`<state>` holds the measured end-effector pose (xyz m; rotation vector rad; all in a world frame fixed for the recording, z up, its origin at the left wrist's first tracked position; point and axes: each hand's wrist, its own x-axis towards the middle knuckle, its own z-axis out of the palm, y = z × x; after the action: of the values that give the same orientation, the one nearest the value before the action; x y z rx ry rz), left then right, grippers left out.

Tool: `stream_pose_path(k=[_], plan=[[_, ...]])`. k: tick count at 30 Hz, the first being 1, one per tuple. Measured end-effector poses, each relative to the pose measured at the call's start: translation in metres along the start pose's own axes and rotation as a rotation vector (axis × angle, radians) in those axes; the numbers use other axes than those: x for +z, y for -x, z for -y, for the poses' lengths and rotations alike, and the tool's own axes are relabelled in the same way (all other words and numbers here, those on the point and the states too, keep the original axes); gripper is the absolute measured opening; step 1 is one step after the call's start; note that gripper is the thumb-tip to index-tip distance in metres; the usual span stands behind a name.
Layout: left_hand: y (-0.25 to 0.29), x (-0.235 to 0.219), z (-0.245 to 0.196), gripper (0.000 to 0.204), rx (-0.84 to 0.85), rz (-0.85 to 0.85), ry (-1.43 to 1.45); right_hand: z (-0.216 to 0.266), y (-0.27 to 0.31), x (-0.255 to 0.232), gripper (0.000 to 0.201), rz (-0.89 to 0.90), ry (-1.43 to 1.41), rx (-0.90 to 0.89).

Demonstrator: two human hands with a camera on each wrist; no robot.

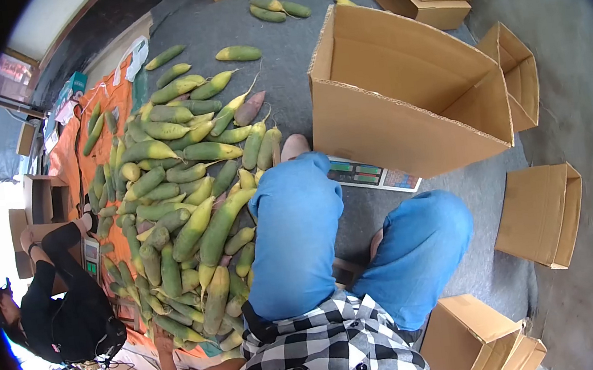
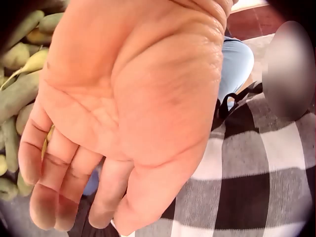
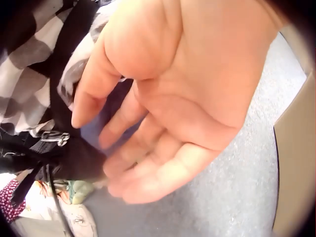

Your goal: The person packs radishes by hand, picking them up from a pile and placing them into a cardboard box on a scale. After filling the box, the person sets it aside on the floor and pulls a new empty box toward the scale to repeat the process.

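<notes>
In the head view we see the left hand [image 1: 162, 343] low beside the near-left edge of a heap of green radishes [image 1: 195, 229]; we cannot tell from here whether it touches one. The heap spreads over an orange sheet [image 1: 122, 95] and grey floor covering, with a reddish-purple root [image 1: 250, 108] near its far right side. To the right of the heap, a large carton [image 1: 393, 137] stands open-topped on a scale [image 1: 400, 179]; we see its inner walls, but the front panel hides part of its inside. More cartons [image 1: 530, 209] stand along the right, and a second person [image 1: 77, 312] in black sits at the left.

In the left wrist view we see what the head view leaves too small: that hand's bare palm, its fingers relaxed and nearly straight, with radishes at the picture's left and the checked shirt at its right.

The right wrist view alone shows us the right hand [image 3: 173, 108], its fingers loosely bent around nothing, near the shirt, with a cardboard panel [image 3: 298, 163] at the picture's right edge.
</notes>
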<state>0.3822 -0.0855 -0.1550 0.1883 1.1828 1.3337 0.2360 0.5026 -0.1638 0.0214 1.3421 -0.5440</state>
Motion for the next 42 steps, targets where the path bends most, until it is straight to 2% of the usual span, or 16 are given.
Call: stream_pose_path(k=[8, 11, 20, 32, 33, 34, 36, 37, 38, 39, 40, 42], plan=[[0.047, 0.000, -0.072, 0.045, -0.140, 0.024, 0.211, 0.008, 0.018, 0.056, 0.031, 0.080, -0.364, -0.052], [0.050, -0.001, -0.092, 0.043, -0.173, 0.029, 0.300, 0.009, 0.035, 0.065, 0.031, 0.102, -0.484, -0.053], [0.045, -0.008, -0.137, 0.040, -0.205, -0.063, 0.573, 0.037, 0.078, 0.029, 0.033, 0.167, -0.720, -0.080], [0.038, -0.059, -0.173, 0.035, -0.256, -0.100, 0.856, 0.083, 0.118, -0.006, 0.036, 0.171, -1.106, -0.162], [0.033, -0.067, -0.171, 0.035, -0.243, -0.096, 0.846, 0.092, 0.125, -0.011, 0.036, 0.164, -1.130, -0.175], [0.028, -0.080, -0.165, 0.035, -0.199, -0.096, 0.825, 0.107, 0.119, -0.024, 0.038, 0.212, -1.072, -0.273], [0.018, -0.097, -0.169, 0.036, -0.144, -0.099, 0.799, 0.136, 0.114, -0.033, 0.041, 0.180, -1.120, -0.359], [0.008, -0.104, -0.182, 0.035, -0.058, -0.054, 0.821, 0.154, 0.113, -0.034, 0.044, 0.112, -1.191, -0.347], [-0.005, -0.109, -0.196, 0.034, 0.027, -0.008, 0.841, 0.177, 0.116, -0.034, 0.040, 0.119, -1.255, -0.513], [-0.017, -0.097, -0.226, 0.021, 0.202, -0.220, 0.512, 0.181, 0.110, -0.037, 0.039, 0.142, -1.277, -0.540], [-0.025, -0.098, -0.226, 0.021, 0.211, -0.225, 0.503, 0.182, 0.102, -0.040, 0.037, 0.166, -1.304, -0.563], [-0.047, -0.105, -0.213, 0.024, -0.070, -0.235, 0.708, 0.171, 0.090, -0.043, 0.037, 0.154, -1.293, -0.563]])
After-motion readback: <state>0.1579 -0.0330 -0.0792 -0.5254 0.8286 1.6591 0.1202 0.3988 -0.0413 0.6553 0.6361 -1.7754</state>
